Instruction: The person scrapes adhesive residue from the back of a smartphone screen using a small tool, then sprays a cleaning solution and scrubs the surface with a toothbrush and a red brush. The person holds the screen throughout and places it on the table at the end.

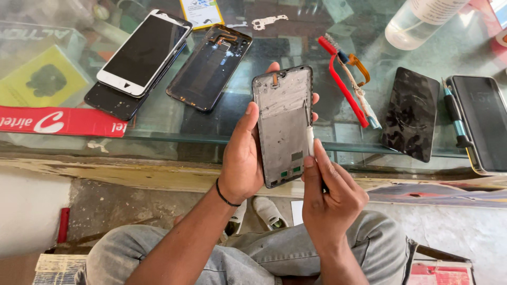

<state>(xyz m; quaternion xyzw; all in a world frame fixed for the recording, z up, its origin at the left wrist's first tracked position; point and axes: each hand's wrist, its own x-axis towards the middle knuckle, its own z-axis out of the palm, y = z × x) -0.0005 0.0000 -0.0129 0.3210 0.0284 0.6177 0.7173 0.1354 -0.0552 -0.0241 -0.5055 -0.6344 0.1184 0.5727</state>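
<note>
— Fingers of the left hand (244, 158) wrap the edge of a phone frame (282, 125), right?

— Yes, thumb on the near side, fingertips curling round the far edge. It is a flat grey rectangle with a dark rim, dull and scuffed, held upright above the front edge of the glass surface (296, 68).

— And the right hand (330, 195)?

— Its fingers pinch a slim white-handled tool (309, 138), the thin metal tip lying against the frame's inner face.

— What lies on the glass?

— A white-faced phone (143, 53) stacked on a black panel, a hollow dark back cover (209, 67), a red brush (343, 84), a glossy black cracked panel (411, 113) and a clear plastic bottle (417, 21).
</note>
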